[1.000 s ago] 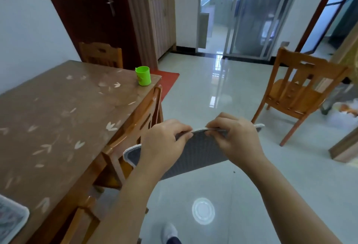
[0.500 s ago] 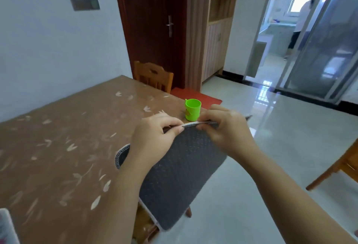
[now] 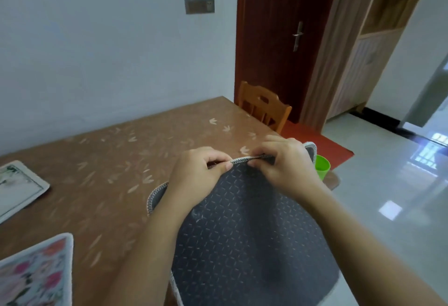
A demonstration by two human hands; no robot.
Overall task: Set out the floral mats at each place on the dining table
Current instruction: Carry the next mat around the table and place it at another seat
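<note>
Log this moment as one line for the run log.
stage: placing mat | left hand and right hand: pinch top edge of gray-backed mat | over table | already laid: two floral mats

Both forearms reach forward from the lower edge of the view and converge near its middle, over the table's right edge. The left hand (image 3: 197,174) is curled with its knuckles up, thumb pressed against bent forefinger in a pinch. The right hand (image 3: 287,163) sits just beside it, slightly higher, fingers folded down and gripping likewise. Thumbs face each other, close but apparently not touching. Both wrists are roughly straight, and the arms are bare.
</note>
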